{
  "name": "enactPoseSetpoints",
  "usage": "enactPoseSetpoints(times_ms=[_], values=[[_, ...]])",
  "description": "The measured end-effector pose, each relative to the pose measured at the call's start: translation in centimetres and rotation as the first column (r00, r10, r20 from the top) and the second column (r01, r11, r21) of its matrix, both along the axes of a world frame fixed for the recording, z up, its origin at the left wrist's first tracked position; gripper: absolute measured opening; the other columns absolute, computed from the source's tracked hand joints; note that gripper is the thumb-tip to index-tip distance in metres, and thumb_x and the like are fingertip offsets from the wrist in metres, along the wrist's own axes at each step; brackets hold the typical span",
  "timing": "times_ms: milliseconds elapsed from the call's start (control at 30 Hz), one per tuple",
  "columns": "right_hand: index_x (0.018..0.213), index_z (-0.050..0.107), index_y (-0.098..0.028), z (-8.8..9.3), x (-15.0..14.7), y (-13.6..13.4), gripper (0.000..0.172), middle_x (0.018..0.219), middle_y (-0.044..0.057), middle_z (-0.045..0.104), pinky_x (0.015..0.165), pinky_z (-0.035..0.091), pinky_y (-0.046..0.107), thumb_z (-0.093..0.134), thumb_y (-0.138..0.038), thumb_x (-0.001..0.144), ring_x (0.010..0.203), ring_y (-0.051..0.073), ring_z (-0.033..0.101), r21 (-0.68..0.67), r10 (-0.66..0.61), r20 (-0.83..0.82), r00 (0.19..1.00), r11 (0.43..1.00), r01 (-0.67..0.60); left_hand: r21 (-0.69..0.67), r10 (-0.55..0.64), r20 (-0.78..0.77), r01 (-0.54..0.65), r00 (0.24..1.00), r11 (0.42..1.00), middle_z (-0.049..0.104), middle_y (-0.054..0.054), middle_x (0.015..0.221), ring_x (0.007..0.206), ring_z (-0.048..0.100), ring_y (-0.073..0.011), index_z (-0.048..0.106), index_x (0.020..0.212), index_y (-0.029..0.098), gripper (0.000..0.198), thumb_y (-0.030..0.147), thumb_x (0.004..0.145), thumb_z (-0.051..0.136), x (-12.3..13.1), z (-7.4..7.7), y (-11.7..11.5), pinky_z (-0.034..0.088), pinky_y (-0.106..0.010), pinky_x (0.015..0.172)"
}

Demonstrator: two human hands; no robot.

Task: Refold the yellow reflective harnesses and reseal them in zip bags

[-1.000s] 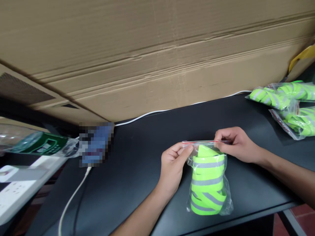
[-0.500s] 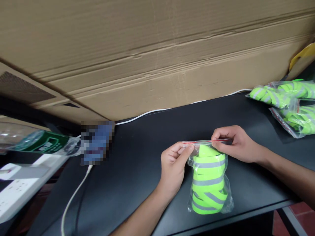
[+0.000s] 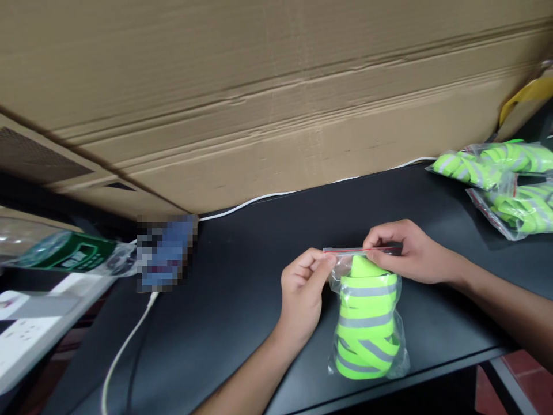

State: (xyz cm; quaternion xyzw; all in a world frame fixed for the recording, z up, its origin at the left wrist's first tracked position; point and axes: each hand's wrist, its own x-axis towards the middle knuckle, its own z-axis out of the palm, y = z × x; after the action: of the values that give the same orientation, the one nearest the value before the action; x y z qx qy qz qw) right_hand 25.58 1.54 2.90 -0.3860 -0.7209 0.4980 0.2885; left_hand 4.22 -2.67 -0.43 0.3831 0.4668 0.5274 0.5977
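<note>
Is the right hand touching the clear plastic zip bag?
Touching: the head view shows the right hand pinching the red-striped edge of the clear plastic zip bag.

No text can be read: the green label (image 3: 75,252) on the plastic bottle (image 3: 26,239) is too blurred.

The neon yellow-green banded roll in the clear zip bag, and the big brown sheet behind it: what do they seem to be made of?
The neon yellow-green banded roll looks like matte, flexible fabric; its grey stripes may be reflective tape, though the weave isn't clear. The clear zip bag looks like thin, glossy plastic, judging by its creases and shine. The brown sheet looks like matte cardboard, with long creases.
</note>
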Motion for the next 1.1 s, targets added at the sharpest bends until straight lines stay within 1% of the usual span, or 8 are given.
enactPoseSetpoints(times_ms=[100, 200, 333, 500, 667, 833, 967, 1100], values=[[0.079, 0.065, -0.016, 0.4, -0.1, 0.0, 0.016, 0.072, 0.001, 0.064, 0.058, 0.043, 0.022, 0.062, -0.025, 0.092, 0.063, 0.01, 0.054, 0.077, 0.053, 0.019, 0.998, 0.996, -0.054, 0.02, -0.033, 0.013, 0.033, 0.999, 0.999, 0.074, -0.003, 0.073, 0.063, 0.063, -0.0126, 0.071, 0.075, 0.017, 0.022, 0.036, 0.084, 0.078, 0.3, 0.3, -0.1, 0.049, -0.021, 0.062], [0.076, 0.063, -0.016, 0.4, -0.3, 0.0, 0.016, 0.069, -0.001, 0.061, 0.056, 0.04, 0.022, 0.061, -0.022, 0.091, 0.06, 0.009, 0.051, 0.14, 0.083, 0.017, 0.996, 0.986, -0.085, 0.014, -0.085, -0.004, 0.085, 0.996, 0.996, 0.076, -0.004, 0.079, 0.067, 0.065, -0.0136, 0.074, 0.083, 0.017, 0.019, 0.036, 0.084, 0.077, 0.5, 0.6, 0.0, 0.051, -0.022, 0.065], [0.075, 0.062, -0.016, 0.1, -0.4, -0.2, 0.013, 0.068, -0.002, 0.059, 0.055, 0.038, 0.021, 0.062, -0.018, 0.088, 0.059, 0.008, 0.049, 0.189, 0.092, 0.032, 0.995, 0.977, -0.096, 0.056, -0.133, -0.115, 0.14, 0.984, 0.989, 0.076, -0.004, 0.078, 0.065, 0.062, -0.0122, 0.075, 0.082, 0.016, 0.016, 0.031, 0.084, 0.076, 0.7, 0.8, -0.1, 0.048, -0.02, 0.062], [0.074, 0.059, -0.017, 0.0, -0.3, -0.5, 0.023, 0.066, -0.003, 0.056, 0.056, 0.035, 0.022, 0.061, -0.028, 0.094, 0.06, 0.008, 0.047, 0.293, 0.094, 0.169, 0.981, 0.946, -0.142, 0.113, -0.139, -0.249, 0.172, 0.958, 0.979, 0.07, -0.003, 0.075, 0.066, 0.059, -0.0122, 0.07, 0.083, 0.014, 0.018, 0.031, 0.089, 0.069, 1.4, 0.6, -0.8, 0.046, -0.019, 0.061], [0.086, 0.06, -0.018, 0.1, -0.1, -0.8, 0.018, 0.078, 0.0, 0.061, 0.062, 0.037, 0.023, 0.053, -0.028, 0.1, 0.069, 0.01, 0.053, 0.251, 0.176, 0.295, 0.939, 0.934, -0.253, 0.08, -0.223, -0.318, 0.26, 0.921, 0.962, 0.058, 0.001, 0.069, 0.06, 0.048, -0.0099, 0.065, 0.083, 0.015, 0.022, 0.034, 0.093, 0.061, 1.8, 0.2, -1.2, 0.039, -0.018, 0.054], [0.087, 0.055, -0.018, 0.1, -0.3, -0.9, 0.021, 0.081, 0.001, 0.06, 0.064, 0.037, 0.025, 0.048, -0.03, 0.102, 0.071, 0.012, 0.053, 0.177, 0.227, 0.408, 0.884, 0.93, -0.321, 0.039, -0.292, -0.331, 0.322, 0.897, 0.946, 0.059, 0.0, 0.068, 0.061, 0.048, -0.0105, 0.067, 0.082, 0.015, 0.023, 0.035, 0.091, 0.063, 0.9, -0.3, -1.0, 0.037, -0.02, 0.055], [0.086, 0.054, -0.018, -0.1, -0.3, -0.7, 0.027, 0.074, 0.0, 0.059, 0.058, 0.032, 0.025, 0.045, -0.036, 0.104, 0.062, 0.011, 0.051, 0.125, 0.236, 0.492, 0.838, 0.934, -0.336, -0.007, -0.267, -0.289, 0.277, 0.919, 0.961, 0.064, -0.002, 0.069, 0.063, 0.053, -0.0115, 0.07, 0.08, 0.015, 0.024, 0.036, 0.088, 0.067, 0.4, -0.5, -0.7, 0.041, -0.02, 0.058], [0.073, 0.049, -0.019, -0.1, 0.1, -0.1, 0.041, 0.064, -0.003, 0.051, 0.054, 0.026, 0.025, 0.044, -0.044, 0.104, 0.054, 0.009, 0.043, 0.188, 0.191, 0.52, 0.832, 0.925, -0.33, -0.002, -0.222, -0.269, 0.23, 0.937, 0.973, 0.069, -0.003, 0.07, 0.063, 0.058, -0.013, 0.074, 0.08, 0.015, 0.024, 0.038, 0.085, 0.071, 0.4, -0.4, -0.3, 0.045, -0.021, 0.059]])
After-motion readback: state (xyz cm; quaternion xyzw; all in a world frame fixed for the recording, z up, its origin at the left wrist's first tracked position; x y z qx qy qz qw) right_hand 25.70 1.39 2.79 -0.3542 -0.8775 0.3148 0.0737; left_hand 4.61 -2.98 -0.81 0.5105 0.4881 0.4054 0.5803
